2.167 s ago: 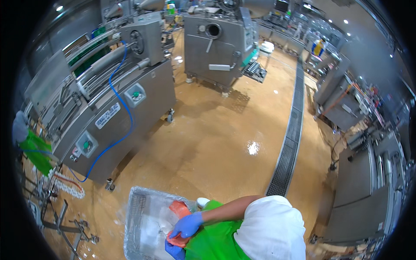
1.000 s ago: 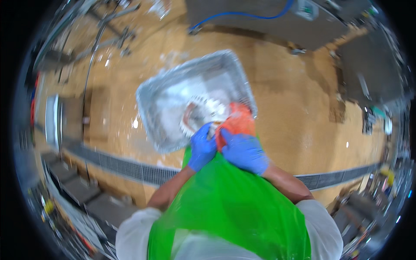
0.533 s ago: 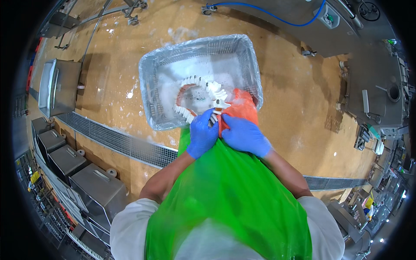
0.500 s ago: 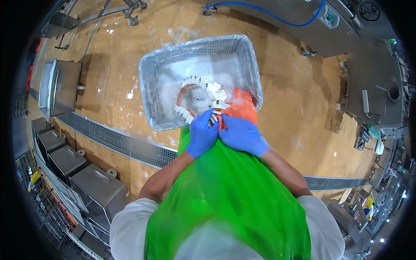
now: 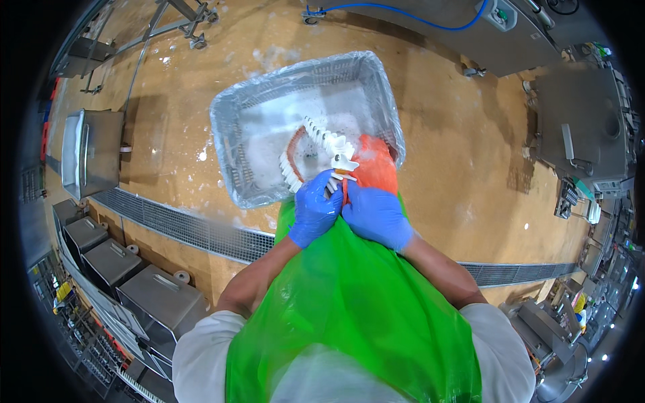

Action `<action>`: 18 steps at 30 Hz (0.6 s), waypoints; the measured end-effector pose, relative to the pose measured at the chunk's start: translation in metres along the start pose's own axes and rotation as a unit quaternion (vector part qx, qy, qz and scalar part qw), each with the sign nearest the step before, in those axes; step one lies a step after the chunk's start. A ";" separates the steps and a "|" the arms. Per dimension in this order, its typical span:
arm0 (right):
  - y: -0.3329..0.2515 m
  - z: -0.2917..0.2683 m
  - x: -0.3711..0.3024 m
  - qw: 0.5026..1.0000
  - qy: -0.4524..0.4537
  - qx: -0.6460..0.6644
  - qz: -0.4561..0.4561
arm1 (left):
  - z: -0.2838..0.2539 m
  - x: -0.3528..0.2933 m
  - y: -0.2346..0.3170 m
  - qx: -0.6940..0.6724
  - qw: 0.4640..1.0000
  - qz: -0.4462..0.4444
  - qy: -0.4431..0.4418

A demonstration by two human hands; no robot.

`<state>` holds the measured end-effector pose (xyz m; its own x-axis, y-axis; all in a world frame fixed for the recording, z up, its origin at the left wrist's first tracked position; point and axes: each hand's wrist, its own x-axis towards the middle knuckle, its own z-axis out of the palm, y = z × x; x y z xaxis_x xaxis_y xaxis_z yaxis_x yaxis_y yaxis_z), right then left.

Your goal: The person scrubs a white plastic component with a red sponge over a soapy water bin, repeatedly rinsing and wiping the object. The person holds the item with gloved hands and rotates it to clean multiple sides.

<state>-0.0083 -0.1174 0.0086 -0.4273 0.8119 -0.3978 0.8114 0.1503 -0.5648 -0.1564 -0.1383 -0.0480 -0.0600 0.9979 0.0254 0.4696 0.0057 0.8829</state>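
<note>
In front of me, a white segmented plastic chain [image 5: 328, 141] with reddish-brown inner parts hangs in a loop over a grey crate [image 5: 224, 144] lined with clear plastic. My left hand [image 5: 316, 211], in a blue glove, is closed around the chain's near end. An orange-red cloth [image 5: 376, 164] drapes over the crate's near right side. Its edge is pinched by my blue-gloved right hand [image 5: 376, 218], against the chain beside the left fingers. Both hands meet above the crate's near rim; my fingertips are partly hidden. White foam [image 5: 265, 117] covers the crate's bottom.
My green apron [image 5: 356, 302] reaches the crate's near side. A floor drain grating [image 5: 181, 218] runs across the tan wet floor. Metal bins [image 5: 161, 299] line the left, with a wheeled steel tub [image 5: 94, 151] farther off. Steel machines [image 5: 578, 127] stand on the right.
The chain's loop has narrowed, its far part swinging right and down. Both hands keep their hold close together near the same place. The view has shifted slightly.
</note>
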 end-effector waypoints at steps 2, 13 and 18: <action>0.013 0.004 0.007 0.999 -0.004 0.035 -0.019 | 0.001 -0.003 -0.003 0.004 1.000 0.000 0.006; -0.002 0.003 -0.004 0.996 0.043 -0.076 -0.014 | -0.003 0.000 0.007 -0.034 0.999 -0.029 0.003; 0.022 0.004 0.009 0.999 -0.050 0.007 -0.003 | -0.003 -0.004 -0.004 -0.025 0.999 -0.039 0.002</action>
<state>0.0041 -0.1092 -0.0109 -0.4696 0.7507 -0.4647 0.8039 0.1460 -0.5765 -0.1611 -0.1430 -0.0500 -0.0990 0.9942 -0.0423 0.4188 0.0802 0.9045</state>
